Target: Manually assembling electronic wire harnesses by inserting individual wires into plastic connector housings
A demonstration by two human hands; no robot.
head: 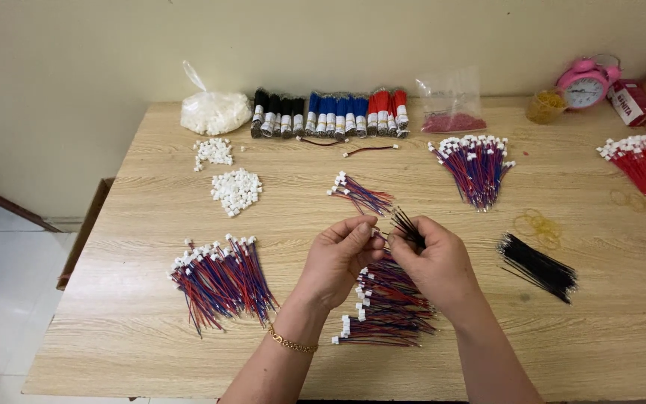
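Black thin wires [407, 227] fan stiffly from my right hand [434, 263], fingers pinched around them above the wooden table [136, 329]; my left hand [338, 258] pinches a small connector, hidden between fingertips.

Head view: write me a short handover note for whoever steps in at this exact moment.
Right hand: grip shut on a small bunch of black wires.
Left hand: fingertips pinched at the bunch's near end; what they hold is too small to tell.
Done: red-and-blue wire piles with white plugs.
Left: loose black wires and white plugs on the table.
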